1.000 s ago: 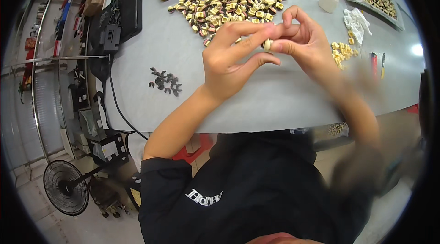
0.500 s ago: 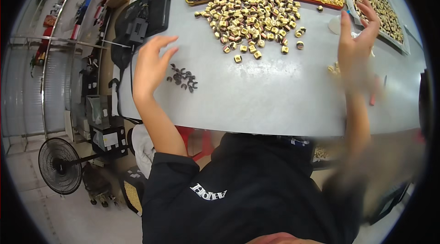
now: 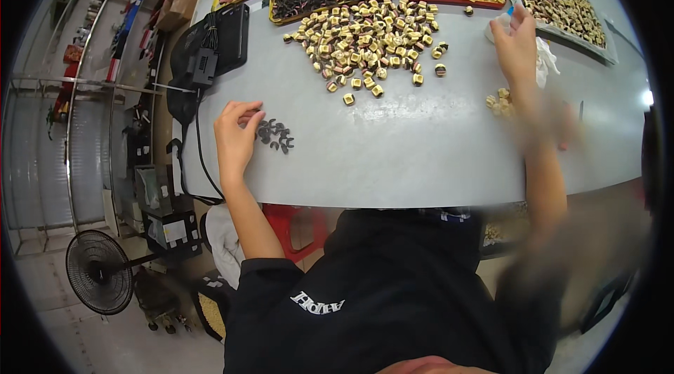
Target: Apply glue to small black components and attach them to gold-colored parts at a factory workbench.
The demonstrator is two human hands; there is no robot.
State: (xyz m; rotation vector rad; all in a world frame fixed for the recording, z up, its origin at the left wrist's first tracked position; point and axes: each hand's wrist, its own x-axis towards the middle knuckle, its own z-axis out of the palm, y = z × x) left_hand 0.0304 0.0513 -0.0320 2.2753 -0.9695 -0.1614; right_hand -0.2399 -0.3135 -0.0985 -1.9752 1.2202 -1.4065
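Grey tabletop (image 3: 379, 156), light glare near its middle. Metal shelving (image 3: 68, 142) and a standing fan (image 3: 100, 272) lie well left of the left grip (image 3: 236, 136). Left grip narrow, fingertips just beside dark curved pieces (image 3: 278, 127); cannot tell if one is held. Right grip (image 3: 516, 49) bent at a blue-tipped bottle (image 3: 497, 28); firmness of hold unclear. Pale pieces (image 3: 501, 106) nearer the body than right grip. Between grips, farther out: cube-like pile (image 3: 365, 40), then a red-edged tray (image 3: 460, 2).
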